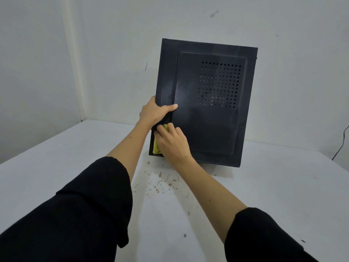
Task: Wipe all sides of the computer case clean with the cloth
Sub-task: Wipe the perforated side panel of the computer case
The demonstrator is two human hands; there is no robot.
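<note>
Computer case (207,118) stands on edge at the centre of the frame, its broad black side panel facing us, with a grid of vent holes (219,85) in the panel's upper right. It appears tilted, resting on the white table (273,195) along its lower edge, with the lower right corner looking slightly raised; we cannot confirm the contact line.

We steady the case with the left hand (153,112), which grips the left edge at mid-height: the thumb lies flat across the panel face and the fingers wrap behind the edge, out of sight. Directly below it, the right hand (173,142) presses the yellow-green cloth (156,148) against the lower left edge of the case, fingers curled over the bunched fabric. The two hands almost touch.

We judge the current step to be wiping the narrow left side near the lower corner.

Possible faults from this position:
- The case may pivot or slide on its lower edge if wiping pressure exceeds the left hand's hold, since only one hand restrains it.
- The cloth may snag on the panel seam or on the small perforations beside the left hand.
- Reddish-brown specks (160,182) on the table in front of the case could transfer to any side laid on them.

A dark cable (341,144) hangs at the right edge of the frame.
</note>
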